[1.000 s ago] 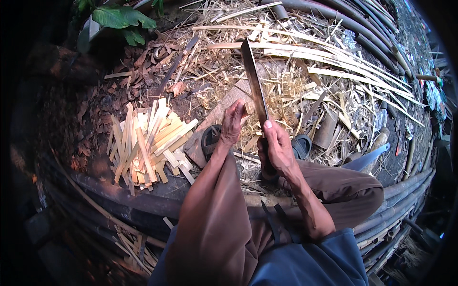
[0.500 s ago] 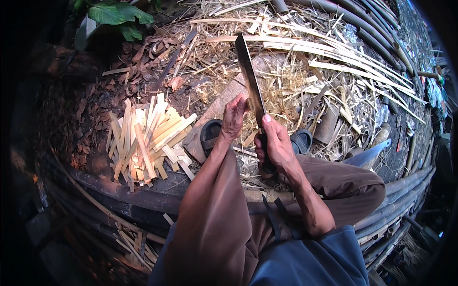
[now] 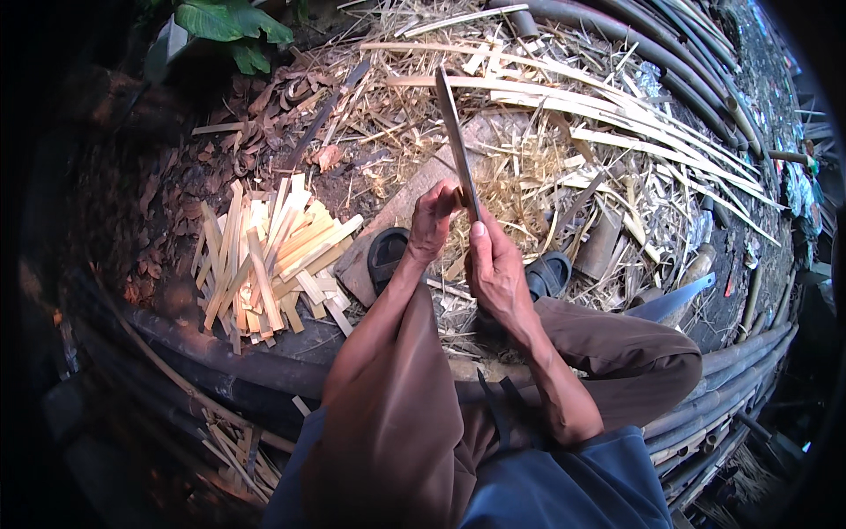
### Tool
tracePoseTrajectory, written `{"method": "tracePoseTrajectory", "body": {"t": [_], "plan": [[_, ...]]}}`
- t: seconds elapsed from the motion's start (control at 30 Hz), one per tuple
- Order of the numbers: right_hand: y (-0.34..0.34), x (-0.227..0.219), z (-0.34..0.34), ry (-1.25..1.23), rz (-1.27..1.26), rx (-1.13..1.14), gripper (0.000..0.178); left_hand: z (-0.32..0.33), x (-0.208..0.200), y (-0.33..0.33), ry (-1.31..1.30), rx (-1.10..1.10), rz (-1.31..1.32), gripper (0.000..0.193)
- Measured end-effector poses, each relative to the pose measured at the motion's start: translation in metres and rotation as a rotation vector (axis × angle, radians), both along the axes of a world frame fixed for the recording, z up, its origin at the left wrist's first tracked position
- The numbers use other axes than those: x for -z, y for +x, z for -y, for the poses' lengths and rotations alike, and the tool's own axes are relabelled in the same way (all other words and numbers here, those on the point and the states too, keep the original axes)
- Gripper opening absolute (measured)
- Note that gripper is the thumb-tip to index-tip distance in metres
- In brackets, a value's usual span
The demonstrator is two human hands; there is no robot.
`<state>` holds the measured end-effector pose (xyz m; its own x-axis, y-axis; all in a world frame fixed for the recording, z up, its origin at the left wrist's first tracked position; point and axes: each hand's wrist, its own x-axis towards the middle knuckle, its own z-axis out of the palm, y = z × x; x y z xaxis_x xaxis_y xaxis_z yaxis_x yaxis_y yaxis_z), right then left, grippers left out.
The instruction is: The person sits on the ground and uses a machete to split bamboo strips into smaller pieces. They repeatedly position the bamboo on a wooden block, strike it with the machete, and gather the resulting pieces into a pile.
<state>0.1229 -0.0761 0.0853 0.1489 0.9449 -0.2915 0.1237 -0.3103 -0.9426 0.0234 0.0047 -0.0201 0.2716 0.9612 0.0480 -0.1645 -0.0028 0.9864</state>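
My right hand (image 3: 499,271) is closed round the handle of a long machete (image 3: 458,137), its thumb laid along the base of the blade. The blade rises away from me, tip up and tilted slightly left, seen nearly edge-on. Left of it, my left hand (image 3: 430,225) pinches a short bamboo piece (image 3: 458,197) against the lower blade; the fingers hide most of that piece. Below the hands, a wooden plank (image 3: 359,270) lies slantwise on the ground. To the left is a loose heap of short, pale bamboo strips (image 3: 280,256).
Long bamboo strips (image 3: 608,113) curve across the far right over shavings (image 3: 520,163). Dark poles (image 3: 608,31) lie beyond. A handsaw (image 3: 674,298) rests right of my bent knee. Sandals (image 3: 548,275) are near the plank. Leafy greenery (image 3: 231,19) stands far left; bamboo poles (image 3: 745,353) lie near right.
My right hand has rolled, turning the machete so its blade shows narrower, and has moved slightly left. My left hand keeps its pinch on the bamboo piece. The whole view has shifted a little.
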Motion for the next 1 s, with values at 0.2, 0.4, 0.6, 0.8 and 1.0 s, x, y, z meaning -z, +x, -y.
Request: {"method": "tracePoseTrajectory", "body": {"t": [0.2,0.4,0.6,0.8,1.0], "plan": [[0.003,-0.010,0.002,0.051,0.080,-0.050,0.045,-0.009,-0.006,0.000,0.228,-0.047,-0.117,0.052],[0.000,-0.042,0.001,-0.038,0.061,-0.036,0.045,-0.011,-0.025,-0.005,0.143,0.022,-0.015,0.048],[-0.001,-0.008,-0.009,-0.008,0.128,-0.093,0.046,-0.012,0.025,-0.029,0.384,-0.289,-0.246,0.055],[-0.003,-0.052,-0.003,0.118,0.100,-0.109,0.055,0.046,0.026,-0.090,0.022,-0.540,-0.204,0.042],[-0.005,0.008,-0.011,0.072,0.114,-0.092,0.058,0.030,0.004,-0.085,-0.017,-0.482,-0.216,0.034]]}}
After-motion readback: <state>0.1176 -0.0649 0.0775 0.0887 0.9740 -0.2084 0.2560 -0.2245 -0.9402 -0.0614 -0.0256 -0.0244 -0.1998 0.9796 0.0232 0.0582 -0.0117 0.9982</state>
